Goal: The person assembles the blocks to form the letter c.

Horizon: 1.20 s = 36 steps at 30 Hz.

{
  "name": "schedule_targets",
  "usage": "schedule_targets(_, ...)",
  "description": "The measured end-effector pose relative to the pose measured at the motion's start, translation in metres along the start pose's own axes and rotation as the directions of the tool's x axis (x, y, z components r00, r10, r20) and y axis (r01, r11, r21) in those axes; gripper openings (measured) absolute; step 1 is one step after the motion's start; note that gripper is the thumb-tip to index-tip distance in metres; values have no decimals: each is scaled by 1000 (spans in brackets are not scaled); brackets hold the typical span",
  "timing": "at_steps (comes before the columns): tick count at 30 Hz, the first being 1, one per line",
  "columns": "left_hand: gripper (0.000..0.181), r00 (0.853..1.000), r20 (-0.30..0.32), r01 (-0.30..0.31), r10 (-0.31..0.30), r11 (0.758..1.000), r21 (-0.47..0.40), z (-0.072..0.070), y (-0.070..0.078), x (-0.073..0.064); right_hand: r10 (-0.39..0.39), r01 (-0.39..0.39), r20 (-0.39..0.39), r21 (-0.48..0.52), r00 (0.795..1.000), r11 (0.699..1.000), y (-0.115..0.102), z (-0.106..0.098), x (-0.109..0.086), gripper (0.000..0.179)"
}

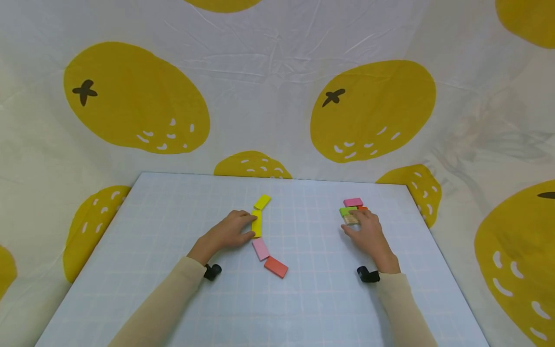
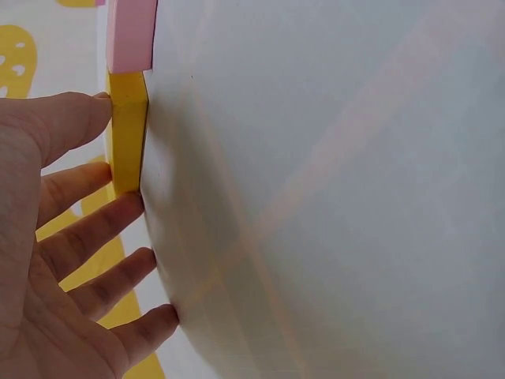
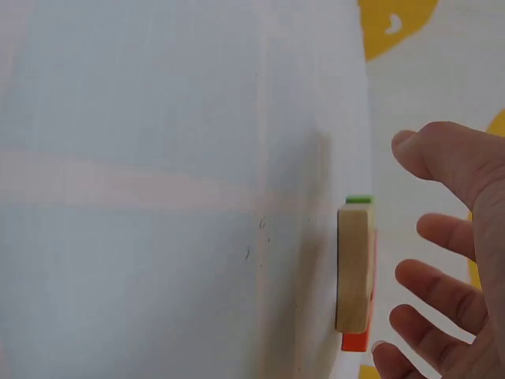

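My left hand (image 1: 230,229) is at a yellow block (image 1: 257,226), thumb and fingertips spread along its left side. In the left wrist view the thumb and index fingertips overlap the yellow block (image 2: 129,134), and the fingers are nearly straight. A pink block (image 1: 261,249) meets its near end, followed by a red block (image 1: 276,267). Beyond its far end lies another yellow block (image 1: 262,202). My right hand (image 1: 366,233) hovers with parted fingers beside a plain wooden block (image 3: 354,268). Behind that are a green block (image 1: 348,211), an orange block (image 1: 362,208), partly hidden, and a magenta block (image 1: 353,202).
The blocks lie on a pale table (image 1: 316,299) with a faint grid cover. A white cloth (image 1: 269,111) printed with large yellow fruit hangs behind and around it. Black wrist cameras sit at the left cuff (image 1: 212,272) and right cuff (image 1: 368,274).
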State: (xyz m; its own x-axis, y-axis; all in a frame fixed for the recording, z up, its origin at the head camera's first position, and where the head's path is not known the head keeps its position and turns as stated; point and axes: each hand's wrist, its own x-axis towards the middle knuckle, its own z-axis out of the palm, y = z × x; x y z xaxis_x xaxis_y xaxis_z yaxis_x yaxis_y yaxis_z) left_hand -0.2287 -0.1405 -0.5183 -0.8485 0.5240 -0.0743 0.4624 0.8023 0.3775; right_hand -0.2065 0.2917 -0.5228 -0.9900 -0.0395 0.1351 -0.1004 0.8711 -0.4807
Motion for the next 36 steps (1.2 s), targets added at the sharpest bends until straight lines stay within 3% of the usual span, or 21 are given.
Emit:
schedule_targets(12, 55, 1000, -1, -8, 8, 1000, -3, 1, -3, 1, 139, -139, 11, 55, 990, 989, 17, 4, 8, 62)
schedule_targets(21, 55, 1000, 0, -4, 4, 1000, 4, 1, -3, 1, 169, -173, 46, 98, 984, 980, 17, 5, 9, 61)
schedule_targets(36, 56, 1000, 1, -4, 4, 1000, 5, 2, -4, 2, 201, -205, 64, 76, 978, 976, 17, 6, 10, 52)
